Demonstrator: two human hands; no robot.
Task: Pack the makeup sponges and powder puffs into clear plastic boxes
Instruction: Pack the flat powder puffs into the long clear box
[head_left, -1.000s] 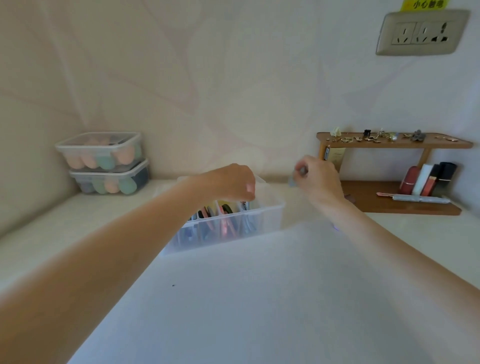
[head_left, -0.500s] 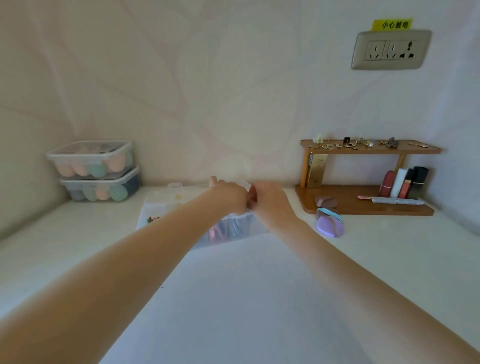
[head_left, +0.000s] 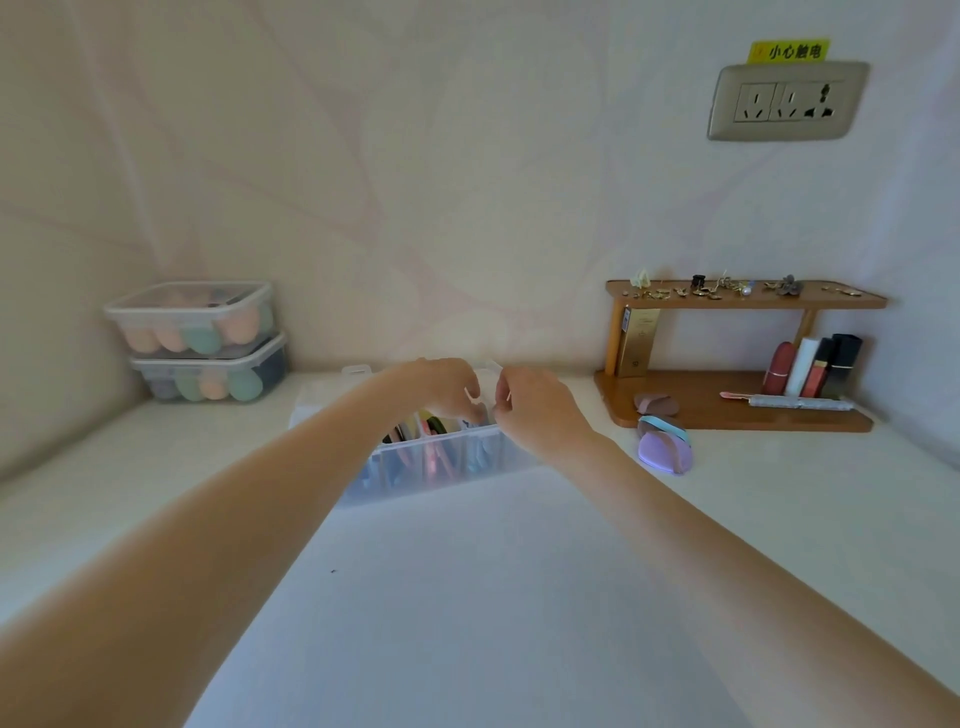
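Note:
A clear divided box (head_left: 441, 470) stands mid-table with its lid open behind it, and several flat powder puffs stand upright in its compartments. My left hand (head_left: 447, 387) reaches down into the right-hand compartment, fingers curled on a greyish-pink puff (head_left: 480, 414). My right hand (head_left: 535, 410) hovers at the box's right end with curled fingers; what they touch is hidden. Two loose puffs, purple and light blue (head_left: 666, 449), lie on the table to the right. Another pink puff (head_left: 655, 404) rests on the shelf base.
Two lidded clear boxes (head_left: 195, 318) (head_left: 210, 376) of coloured sponges are stacked in the back left corner. A wooden shelf (head_left: 737, 410) with lipsticks and small jewellery stands at the back right. A wall socket (head_left: 787, 101) is above it.
My right hand brought a puff from near the shelf to the box and met my left hand there. The hands have now parted slightly, and the view has tilted up.

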